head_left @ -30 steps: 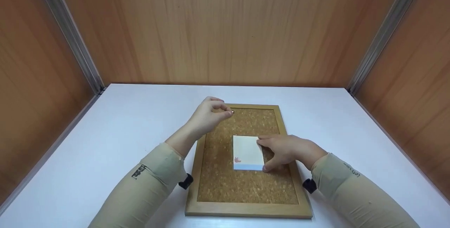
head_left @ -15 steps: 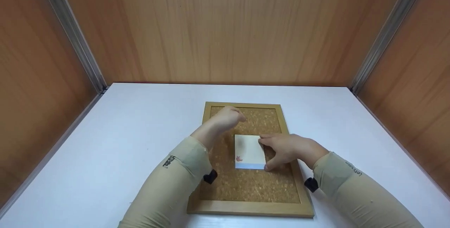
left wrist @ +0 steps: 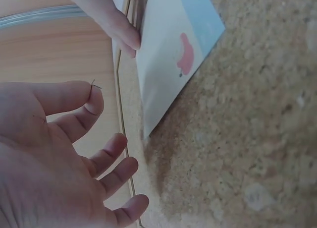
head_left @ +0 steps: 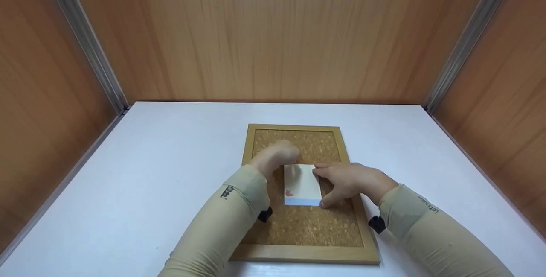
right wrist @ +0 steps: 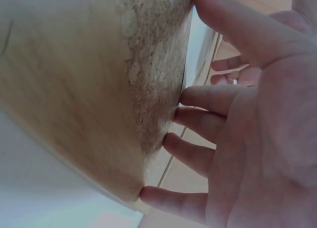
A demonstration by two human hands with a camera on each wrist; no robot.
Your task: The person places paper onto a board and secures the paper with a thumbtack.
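A cream note sheet (head_left: 300, 183) with a blue lower strip and a small pink print lies on the framed cork board (head_left: 307, 230). My left hand (head_left: 285, 152) hovers over the board by the sheet's top edge. In the left wrist view, its thumb and index finger pinch a tiny, thin-pointed metal thumbtack (left wrist: 95, 85); the other fingers are loosely bent. My right hand (head_left: 347, 181) presses at the sheet's right side, thumb near the lower corner and fingertips near the upper one. In the right wrist view, its outer fingers reach down to the cork and frame.
The board rests on a white table (head_left: 170, 161). A wood-grain panel (head_left: 273, 33) rises at the back, with similar panels on both sides joined by grey metal posts (head_left: 87, 42).
My left hand has moved right and down, from the board's upper left to the sheet's top edge, still pinching the thumbtack. My right hand and the sheet have stayed in place.
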